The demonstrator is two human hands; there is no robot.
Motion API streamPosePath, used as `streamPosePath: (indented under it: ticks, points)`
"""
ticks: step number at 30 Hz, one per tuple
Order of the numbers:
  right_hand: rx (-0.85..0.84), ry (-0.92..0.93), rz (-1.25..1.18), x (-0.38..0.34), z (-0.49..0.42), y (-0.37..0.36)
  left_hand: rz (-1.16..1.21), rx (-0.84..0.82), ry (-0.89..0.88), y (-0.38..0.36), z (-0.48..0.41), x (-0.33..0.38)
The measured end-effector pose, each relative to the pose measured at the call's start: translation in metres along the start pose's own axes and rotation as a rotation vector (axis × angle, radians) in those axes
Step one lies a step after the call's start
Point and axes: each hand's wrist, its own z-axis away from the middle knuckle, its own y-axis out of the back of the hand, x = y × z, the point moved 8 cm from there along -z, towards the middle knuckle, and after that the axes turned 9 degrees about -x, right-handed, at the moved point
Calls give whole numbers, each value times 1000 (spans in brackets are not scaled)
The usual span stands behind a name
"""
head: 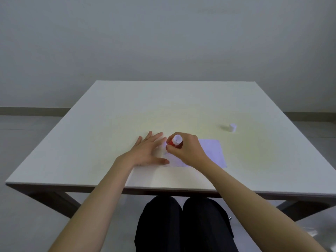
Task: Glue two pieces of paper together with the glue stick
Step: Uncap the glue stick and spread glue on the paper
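A pale lilac sheet of paper [213, 150] lies flat on the white table [109, 124], partly under my hands. My right hand [185, 150] is shut on a red glue stick [176, 141] with a white end facing up, its lower end down at the paper's left part. My left hand [150, 150] rests flat with fingers spread, pressing on the paper's left edge. The glue stick's white cap [232, 127] stands alone at the right rear. I cannot make out a second sheet.
The table's front edge [163, 188] runs just above my knees. Dark table legs [54, 199] angle out at both lower corners. A grey wall stands behind the table.
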Motion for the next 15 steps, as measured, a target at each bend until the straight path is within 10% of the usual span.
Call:
streamPosePath:
  ticks: [15]
  points:
    - [58, -89, -153, 13, 2, 22, 18, -21, 10, -2, 3, 1]
